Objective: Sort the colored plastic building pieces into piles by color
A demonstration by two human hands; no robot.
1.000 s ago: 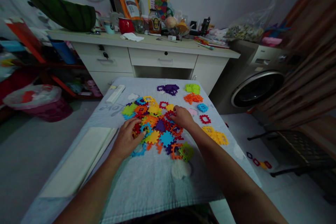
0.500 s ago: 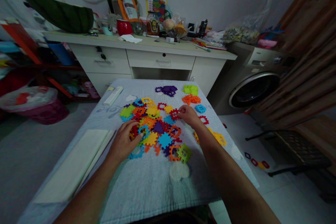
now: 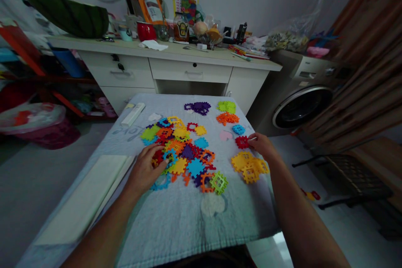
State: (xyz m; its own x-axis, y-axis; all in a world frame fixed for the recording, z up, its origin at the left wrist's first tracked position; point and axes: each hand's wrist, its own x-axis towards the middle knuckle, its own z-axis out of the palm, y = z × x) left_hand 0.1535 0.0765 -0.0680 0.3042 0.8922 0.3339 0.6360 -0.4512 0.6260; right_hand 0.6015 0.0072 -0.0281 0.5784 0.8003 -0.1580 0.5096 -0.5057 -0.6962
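My right hand point(image 3: 261, 145) pinches the edge of a red notched building piece point(image 3: 242, 142) at the right side of the table, level with the cloth or just over it. My left hand point(image 3: 147, 168) rests at the left edge of a mixed-colour pile of interlocking plastic pieces point(image 3: 179, 166). Its thumb and fingers are apart, curved around a blue frame piece point(image 3: 170, 157) without gripping it. Sorted groups lie beyond and beside the pile: purple point(image 3: 201, 108), lime green point(image 3: 226, 106), orange point(image 3: 227, 118), blue point(image 3: 238, 129) and yellow point(image 3: 246, 162).
A pale patterned cloth covers the table point(image 3: 176, 226). Folded white material point(image 3: 84, 201) lies along its left side, and a long white box point(image 3: 133, 114) sits farther back. Behind stands a drawer desk point(image 3: 191, 70); a washing machine point(image 3: 298, 96) is to the right.
My right hand has carried the red piece from the pile's right edge rightward, to where another red frame piece lay. My left hand stays at the pile. The view has shifted slightly.
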